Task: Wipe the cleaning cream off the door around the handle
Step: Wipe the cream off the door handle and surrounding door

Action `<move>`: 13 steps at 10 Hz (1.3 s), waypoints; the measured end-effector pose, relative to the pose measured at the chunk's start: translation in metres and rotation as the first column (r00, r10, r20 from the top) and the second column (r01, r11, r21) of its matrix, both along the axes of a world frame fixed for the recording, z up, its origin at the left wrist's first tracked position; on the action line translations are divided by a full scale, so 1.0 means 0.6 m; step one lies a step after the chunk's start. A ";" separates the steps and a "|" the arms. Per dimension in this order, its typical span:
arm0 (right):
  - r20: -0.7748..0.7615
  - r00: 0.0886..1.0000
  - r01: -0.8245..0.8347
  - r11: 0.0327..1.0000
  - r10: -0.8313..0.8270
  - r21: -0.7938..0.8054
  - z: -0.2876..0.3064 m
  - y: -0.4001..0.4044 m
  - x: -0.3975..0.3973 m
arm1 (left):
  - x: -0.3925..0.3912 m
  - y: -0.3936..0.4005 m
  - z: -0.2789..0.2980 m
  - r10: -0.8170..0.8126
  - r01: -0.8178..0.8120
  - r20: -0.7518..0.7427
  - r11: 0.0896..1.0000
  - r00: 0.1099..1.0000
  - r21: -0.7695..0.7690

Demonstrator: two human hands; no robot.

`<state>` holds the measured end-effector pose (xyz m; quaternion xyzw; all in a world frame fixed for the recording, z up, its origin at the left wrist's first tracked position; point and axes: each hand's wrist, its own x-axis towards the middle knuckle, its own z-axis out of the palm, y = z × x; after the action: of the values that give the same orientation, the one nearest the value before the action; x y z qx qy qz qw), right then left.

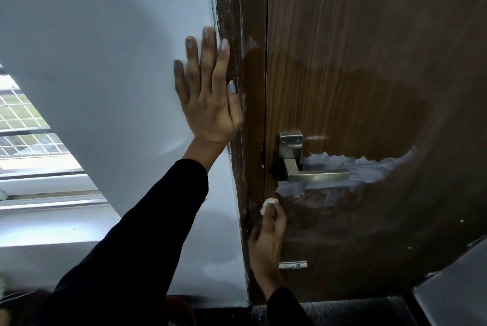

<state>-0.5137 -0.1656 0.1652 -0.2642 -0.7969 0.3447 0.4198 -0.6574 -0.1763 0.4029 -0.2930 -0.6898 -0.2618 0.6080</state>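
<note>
A brown wooden door (369,49) carries a steel lever handle (313,174). White cleaning cream (369,167) is smeared behind and below the lever, thinning into streaks lower down. My right hand (267,236) sits just below and left of the handle and pinches a small white wad of cloth or tissue (267,204) against the door near its edge. My left hand (208,93) lies flat with straight fingers on the white wall (105,62), beside the dark door frame (245,35).
A window with a metal grille (21,120) is at the left, over a white sill. A small metal latch plate (293,265) sits low on the door. A grey panel (453,283) juts in at the bottom right.
</note>
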 end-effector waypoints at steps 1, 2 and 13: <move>-0.100 0.989 0.097 0.988 -0.110 -0.124 0.019 0.024 -0.001 | -0.002 0.001 0.000 -0.005 0.005 -0.010 1.000 1.000 0.008; -0.228 0.968 0.073 0.988 -0.102 -0.135 0.055 0.034 -0.011 | -0.004 0.002 -0.001 0.002 -0.002 -0.015 1.000 1.000 0.014; -0.258 0.868 0.202 0.777 -0.424 -0.596 0.083 0.098 -0.010 | -0.004 0.001 -0.004 -0.016 0.016 -0.018 1.000 1.000 0.006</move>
<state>-0.5197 -0.1065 0.2148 -0.4333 -0.5105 0.5269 0.5235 -0.6595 -0.1758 0.4008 -0.2991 -0.6812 -0.2660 0.6130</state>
